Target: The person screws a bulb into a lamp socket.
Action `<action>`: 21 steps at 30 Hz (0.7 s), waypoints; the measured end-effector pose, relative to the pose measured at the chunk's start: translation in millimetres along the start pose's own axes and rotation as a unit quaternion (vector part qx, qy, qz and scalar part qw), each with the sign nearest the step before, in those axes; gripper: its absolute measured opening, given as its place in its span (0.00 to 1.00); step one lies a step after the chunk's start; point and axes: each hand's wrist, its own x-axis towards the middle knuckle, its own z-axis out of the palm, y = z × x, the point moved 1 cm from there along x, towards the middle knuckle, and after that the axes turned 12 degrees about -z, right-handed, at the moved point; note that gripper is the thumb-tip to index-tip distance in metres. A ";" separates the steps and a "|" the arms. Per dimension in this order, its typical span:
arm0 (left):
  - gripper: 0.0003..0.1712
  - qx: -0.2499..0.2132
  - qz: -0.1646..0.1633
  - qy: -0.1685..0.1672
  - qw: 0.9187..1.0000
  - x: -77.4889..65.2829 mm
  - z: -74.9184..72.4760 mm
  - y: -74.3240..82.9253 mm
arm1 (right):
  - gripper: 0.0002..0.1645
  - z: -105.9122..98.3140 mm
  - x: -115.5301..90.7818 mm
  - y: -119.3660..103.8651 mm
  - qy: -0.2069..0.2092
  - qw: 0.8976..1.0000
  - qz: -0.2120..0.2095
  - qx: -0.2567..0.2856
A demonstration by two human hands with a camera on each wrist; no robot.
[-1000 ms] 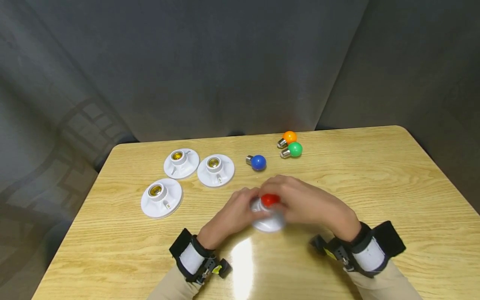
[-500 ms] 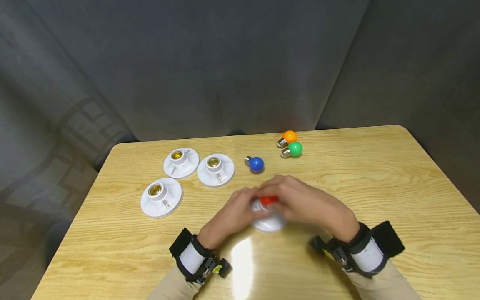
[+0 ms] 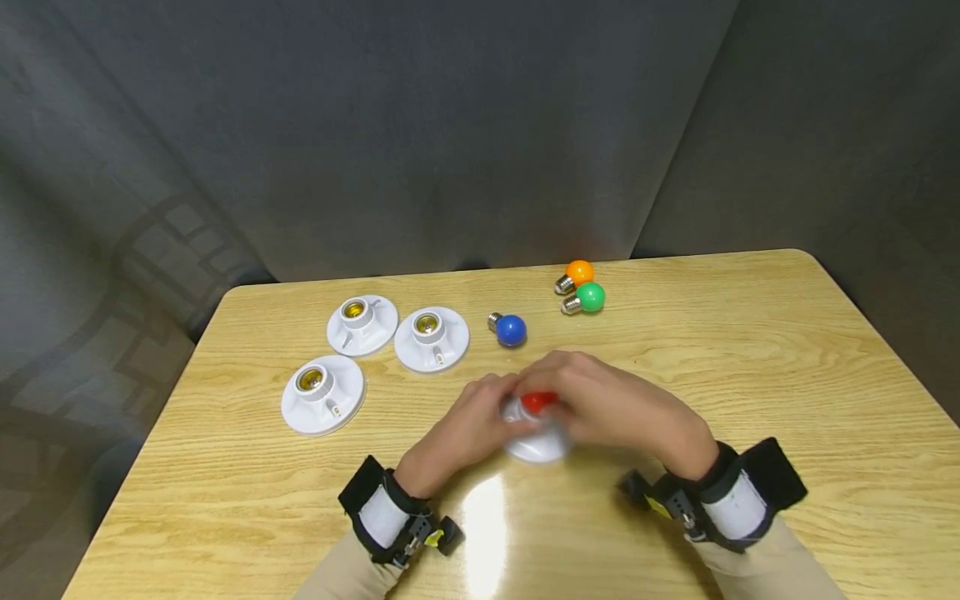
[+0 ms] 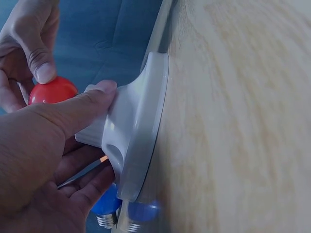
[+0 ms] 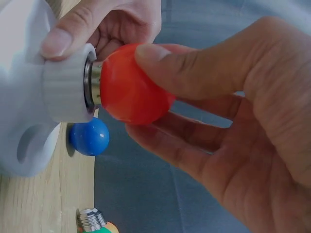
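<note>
My right hand [image 3: 600, 400] pinches a red light bulb [image 5: 133, 87] between thumb and fingers. The bulb's metal screw base sits partly inside the collar of a white lamp holder [image 5: 68, 85], with a band of metal still showing in the right wrist view. My left hand [image 3: 472, 417] grips that collar, its thumb along one side and fingers round the other. In the left wrist view the holder's round base [image 4: 150, 121] lies flat on the table. From the head view, both hands cover much of the bulb and the holder.
Several more white lamp holders stand at the left: a front one [image 3: 324, 396], a back one [image 3: 363, 325] and one nearer the middle [image 3: 432, 342]. A blue bulb [image 3: 512, 330] lies beyond my hands. Farther back are a green bulb [image 3: 591, 297] and an orange bulb [image 3: 580, 272].
The blue bulb has rolled slightly left and toward me. Both hands keep their place at the holder and the red bulb.
</note>
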 end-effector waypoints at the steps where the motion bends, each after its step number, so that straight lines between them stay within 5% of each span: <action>1: 0.27 0.000 0.001 -0.002 1.000 0.0 0.1 0.0 | 0.25 0.2 0.0 0.0 -0.001 1.000 0.000 -0.005; 15: 0.25 0.013 0.011 0.000 1.000 1.2 0.6 0.1 | 0.09 4.9 3.8 2.1 0.024 0.996 0.060 -0.055; 21: 0.24 0.005 0.013 0.000 1.000 2.1 1.2 -0.3 | 0.21 12.5 8.7 5.4 0.067 0.987 0.096 -0.106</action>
